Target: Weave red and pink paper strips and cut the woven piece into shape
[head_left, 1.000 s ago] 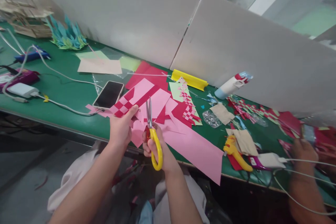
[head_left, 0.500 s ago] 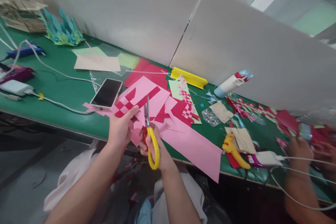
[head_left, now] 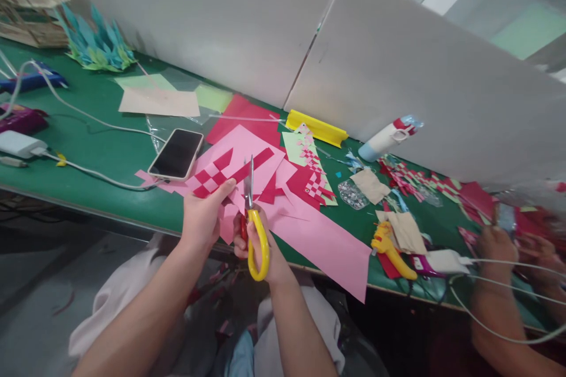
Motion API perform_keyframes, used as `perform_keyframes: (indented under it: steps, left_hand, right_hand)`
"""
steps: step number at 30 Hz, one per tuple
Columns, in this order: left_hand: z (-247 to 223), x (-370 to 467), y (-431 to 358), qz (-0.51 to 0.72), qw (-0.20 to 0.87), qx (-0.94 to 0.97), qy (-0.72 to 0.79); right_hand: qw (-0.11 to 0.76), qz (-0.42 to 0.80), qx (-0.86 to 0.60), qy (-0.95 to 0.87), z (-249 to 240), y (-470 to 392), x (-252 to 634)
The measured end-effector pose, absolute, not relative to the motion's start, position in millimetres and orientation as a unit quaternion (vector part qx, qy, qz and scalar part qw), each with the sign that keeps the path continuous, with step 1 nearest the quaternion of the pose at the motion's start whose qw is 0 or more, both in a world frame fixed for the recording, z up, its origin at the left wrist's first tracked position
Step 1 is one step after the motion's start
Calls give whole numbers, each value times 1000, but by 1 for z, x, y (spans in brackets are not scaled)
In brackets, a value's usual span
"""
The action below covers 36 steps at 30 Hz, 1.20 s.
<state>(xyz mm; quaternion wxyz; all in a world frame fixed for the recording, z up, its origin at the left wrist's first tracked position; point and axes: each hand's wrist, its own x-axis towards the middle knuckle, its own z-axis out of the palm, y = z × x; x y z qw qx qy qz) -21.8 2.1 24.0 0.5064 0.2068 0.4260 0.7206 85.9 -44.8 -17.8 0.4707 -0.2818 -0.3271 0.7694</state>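
Note:
My left hand (head_left: 206, 212) pinches a woven piece of pink and red paper (head_left: 211, 178) between thumb and fingers. A long red strip (head_left: 263, 158) sticks out of its right side. My right hand (head_left: 260, 241) is closed around scissors (head_left: 257, 247) with one yellow and one red handle. Their blades point away from me, slightly apart at the tips, and overlap the red strip; whether they touch it I cannot tell. Beneath lie loose sheets of pink paper (head_left: 322, 247) and red paper (head_left: 247, 116). A finished-looking checkered paper fish (head_left: 315, 184) lies to the right.
A phone (head_left: 175, 154) lies left of the weave, beside white cables. Rightward are a yellow trough-shaped piece (head_left: 316, 128), a bottle (head_left: 389, 138), a bag of small bits (head_left: 352, 195) and a yellow glue gun (head_left: 391, 250). Another person's hand (head_left: 497, 247) holds a phone at far right.
The view has shifted slightly. The scissor blades have opened a little at the tips, and the handles have turned slightly. My left hand keeps the same hold on the woven paper.

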Motion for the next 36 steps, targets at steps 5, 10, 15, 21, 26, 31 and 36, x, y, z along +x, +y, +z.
perform_keyframes:
  steps: [5,10,15,21,26,31,36]
  left_hand:
    - [24,-22,2,718,508,207,429]
    - [24,-22,1,716,503,207,437]
    - [23,-22,1,715,502,209,439]
    - [24,-21,1,711,509,203,440]
    - [24,-20,2,712,510,200,440]
    - [21,-20,3,713,506,204,441]
    - [20,-20,3,715,504,202,442]
  right_hand:
    - [472,766,-290,-326,-17,-45,86]
    - [460,766,-304,-329,-13,-45,87]
    - [460,767,-310,-323,-12,-45,87]
    - [465,769,-294,-326,-12,-45,87]
    - [470,766,-298,-321,-15,-45,86]
    - [472,763,-296,-328,-15,-45,86]
    - [467,769,-293,-323,-14,-44,88]
